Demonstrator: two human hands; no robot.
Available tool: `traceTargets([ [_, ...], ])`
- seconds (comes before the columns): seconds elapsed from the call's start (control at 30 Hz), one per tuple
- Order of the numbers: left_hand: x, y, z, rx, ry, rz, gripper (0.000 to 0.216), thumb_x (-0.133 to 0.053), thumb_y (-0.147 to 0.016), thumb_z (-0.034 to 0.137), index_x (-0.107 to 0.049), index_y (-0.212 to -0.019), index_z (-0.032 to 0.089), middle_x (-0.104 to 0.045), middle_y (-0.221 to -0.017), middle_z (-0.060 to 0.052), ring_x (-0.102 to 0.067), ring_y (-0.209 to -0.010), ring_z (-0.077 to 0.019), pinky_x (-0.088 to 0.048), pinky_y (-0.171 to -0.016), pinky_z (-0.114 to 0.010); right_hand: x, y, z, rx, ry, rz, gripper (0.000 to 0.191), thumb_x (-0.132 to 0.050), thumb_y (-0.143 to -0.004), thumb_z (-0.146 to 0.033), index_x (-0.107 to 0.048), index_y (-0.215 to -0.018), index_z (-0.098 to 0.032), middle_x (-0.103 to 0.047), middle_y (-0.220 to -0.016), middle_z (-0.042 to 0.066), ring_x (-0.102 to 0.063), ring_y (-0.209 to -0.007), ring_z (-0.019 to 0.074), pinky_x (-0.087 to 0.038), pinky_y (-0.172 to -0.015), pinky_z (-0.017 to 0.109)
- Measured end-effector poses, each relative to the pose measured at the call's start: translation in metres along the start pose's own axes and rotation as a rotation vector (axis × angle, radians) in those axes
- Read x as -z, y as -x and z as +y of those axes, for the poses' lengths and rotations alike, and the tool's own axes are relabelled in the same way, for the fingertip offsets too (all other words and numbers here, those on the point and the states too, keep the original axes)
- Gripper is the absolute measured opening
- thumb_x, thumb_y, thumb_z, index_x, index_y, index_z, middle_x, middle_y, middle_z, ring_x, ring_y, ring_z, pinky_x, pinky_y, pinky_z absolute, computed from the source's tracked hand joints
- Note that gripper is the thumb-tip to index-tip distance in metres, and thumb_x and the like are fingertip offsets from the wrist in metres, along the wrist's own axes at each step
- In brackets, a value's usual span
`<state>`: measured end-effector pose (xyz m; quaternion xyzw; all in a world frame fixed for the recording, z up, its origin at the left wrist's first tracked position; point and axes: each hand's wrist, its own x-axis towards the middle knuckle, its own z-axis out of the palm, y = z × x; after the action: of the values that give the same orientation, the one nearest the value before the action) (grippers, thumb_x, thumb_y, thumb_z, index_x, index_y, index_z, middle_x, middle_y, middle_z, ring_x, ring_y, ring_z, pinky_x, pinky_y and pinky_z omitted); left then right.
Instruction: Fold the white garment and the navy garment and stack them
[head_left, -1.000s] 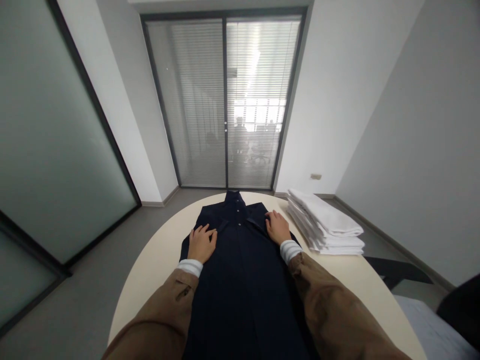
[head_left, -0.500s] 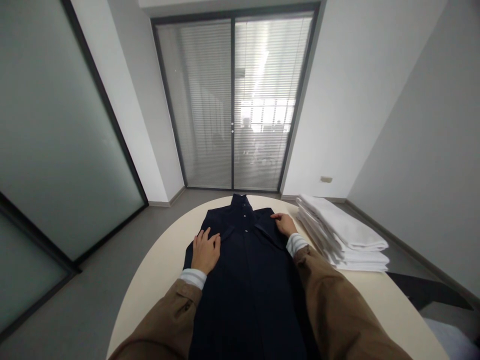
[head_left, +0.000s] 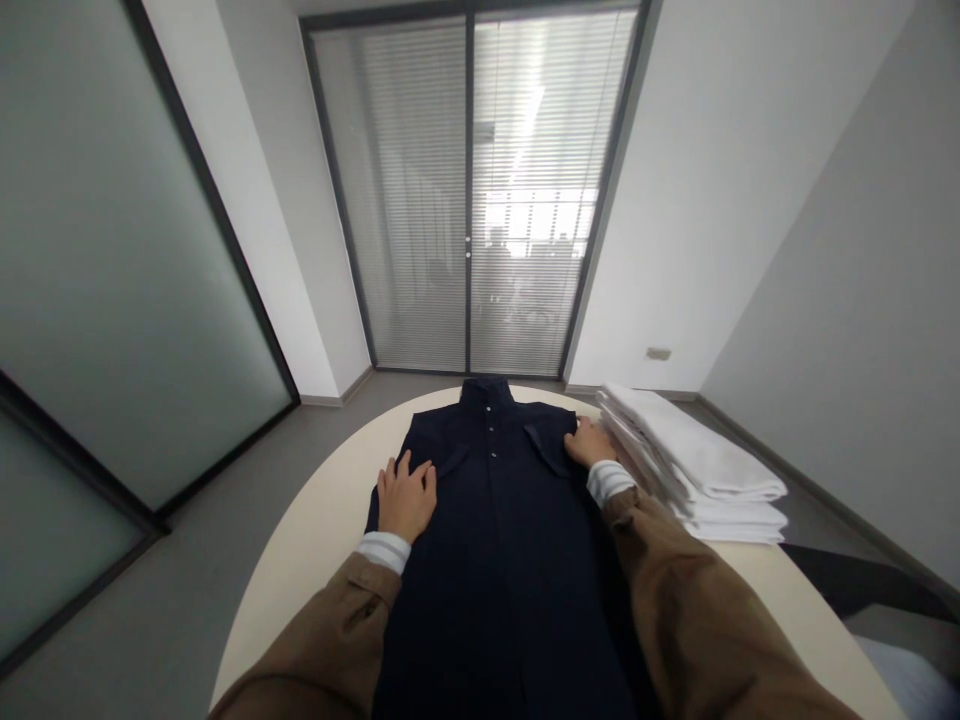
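A dark navy button-up shirt (head_left: 491, 560) lies front side up on the table, its collar at the far end and a few small pale buttons running down from it. My left hand (head_left: 407, 497) rests on the shirt's left side, fingers spread and flat, below the short flap of cloth at the chest. At the right shoulder edge my right hand (head_left: 590, 443) has its fingers closed on the shirt's cloth, close to the white stack. The fingertips of that hand are partly hidden. The shirt's lower end runs out of view between my forearms.
A stack of folded white cloths (head_left: 694, 450) stands right of the shirt, beside my right forearm. The round cream table (head_left: 300, 560) has its curved edge at the left and far side. Beyond are a glass door with blinds (head_left: 469, 200) and a frosted glass panel (head_left: 150, 260).
My right hand has moved outward to the right, and the shirt's right shoulder is spread wider with it. The collar has broadened. My left hand stays nearly in place on the cloth.
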<state>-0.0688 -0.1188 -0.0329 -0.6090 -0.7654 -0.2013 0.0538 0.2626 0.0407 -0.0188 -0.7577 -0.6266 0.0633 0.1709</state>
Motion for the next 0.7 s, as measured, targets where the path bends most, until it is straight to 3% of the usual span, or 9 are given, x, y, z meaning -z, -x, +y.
traceTargets([
  [0.1,0.001,0.003,0.000,0.049,-0.043,-0.011,0.044,-0.042,-0.098,0.044,-0.062,-0.134,0.029,-0.048,-0.149,-0.011,-0.040,-0.137,-0.0385,-0.029,-0.112,-0.057,0.004,0.021,0.000,-0.002,0.067,-0.023,0.051,-0.051,-0.089,-0.027,-0.050,-0.137,-0.008,-0.054,-0.130,0.028,-0.053,-0.124,0.0378,-0.042,-0.100,0.049],
  [0.27,0.006,0.004,-0.002,0.108,-0.058,0.004,0.046,-0.041,-0.098,0.045,-0.062,-0.134,0.027,-0.049,-0.147,-0.014,-0.046,-0.132,-0.0351,-0.035,-0.108,-0.052,0.017,0.051,0.007,0.065,0.109,-0.054,0.037,-0.043,-0.093,-0.016,-0.063,-0.124,-0.022,-0.062,-0.118,0.016,-0.063,-0.110,0.0274,-0.046,-0.093,0.039],
  [0.4,0.010,0.003,-0.008,0.144,-0.029,0.007,0.044,-0.040,-0.098,0.042,-0.067,-0.128,0.026,-0.055,-0.141,-0.014,-0.050,-0.126,-0.0337,-0.042,-0.102,-0.049,0.028,0.069,0.009,0.052,0.137,-0.014,0.037,-0.041,-0.094,-0.016,-0.064,-0.122,-0.017,-0.060,-0.123,0.021,-0.062,-0.110,0.0304,-0.047,-0.090,0.041],
  [0.47,0.011,0.002,-0.011,0.142,-0.012,-0.006,0.043,-0.041,-0.096,0.040,-0.067,-0.127,0.025,-0.057,-0.138,-0.013,-0.050,-0.125,-0.0341,-0.042,-0.101,-0.050,0.027,0.080,0.006,0.090,0.151,0.046,0.039,-0.037,-0.097,-0.023,-0.061,-0.128,-0.018,-0.053,-0.135,0.022,-0.054,-0.122,0.0339,-0.044,-0.097,0.046],
  [0.57,0.012,0.001,-0.015,0.112,-0.006,-0.061,0.044,-0.044,-0.093,0.034,-0.066,-0.129,0.023,-0.056,-0.138,-0.015,-0.049,-0.125,-0.0362,-0.043,-0.099,-0.053,0.017,0.102,0.002,0.295,0.153,0.108,0.047,-0.033,-0.101,-0.041,-0.050,-0.142,-0.026,-0.038,-0.154,0.013,-0.035,-0.140,0.0325,-0.030,-0.111,0.051],
  [0.7,0.017,-0.003,-0.024,0.066,0.011,-0.151,0.045,-0.045,-0.089,0.026,-0.066,-0.128,0.019,-0.057,-0.135,-0.017,-0.052,-0.122,-0.0359,-0.047,-0.095,-0.047,0.002,0.131,0.006,0.478,0.150,0.045,0.063,-0.030,-0.097,-0.061,-0.028,-0.155,-0.034,-0.021,-0.164,0.005,-0.017,-0.149,0.0299,-0.011,-0.117,0.058],
])
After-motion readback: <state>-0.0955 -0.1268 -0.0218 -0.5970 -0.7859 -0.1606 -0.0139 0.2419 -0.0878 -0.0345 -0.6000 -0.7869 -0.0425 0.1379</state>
